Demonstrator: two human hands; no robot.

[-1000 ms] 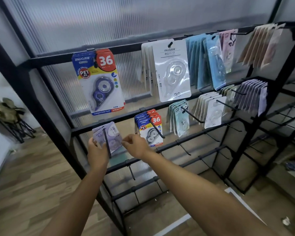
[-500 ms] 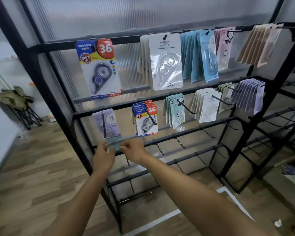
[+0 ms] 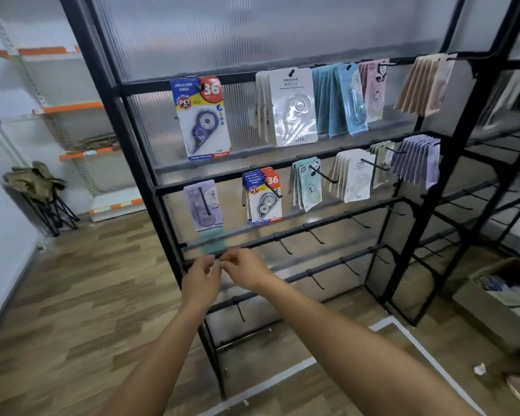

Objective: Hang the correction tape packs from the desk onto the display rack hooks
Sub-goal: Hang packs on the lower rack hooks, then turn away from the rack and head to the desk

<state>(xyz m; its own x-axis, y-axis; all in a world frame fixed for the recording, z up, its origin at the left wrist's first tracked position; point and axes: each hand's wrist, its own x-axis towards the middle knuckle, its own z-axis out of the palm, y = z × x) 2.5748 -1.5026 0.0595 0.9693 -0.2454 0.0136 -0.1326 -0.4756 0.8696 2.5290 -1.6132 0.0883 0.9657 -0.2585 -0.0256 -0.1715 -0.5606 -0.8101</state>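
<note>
Wood-plank floor (image 3: 81, 298) underfoot, crossed by a white tape line (image 3: 282, 376) near the lower right. Folded camp chair (image 3: 39, 190) against the left wall, beside orange-edged shelving (image 3: 81, 106) at the back left. Cardboard box (image 3: 499, 304) at the right edge, contents blurred.

Blurred and cut-off parts

Your fingertips (image 3: 215, 261) blur together; the teal pack (image 3: 212, 246) above them is smeared, and the box (image 3: 493, 310) runs off-frame.
</note>
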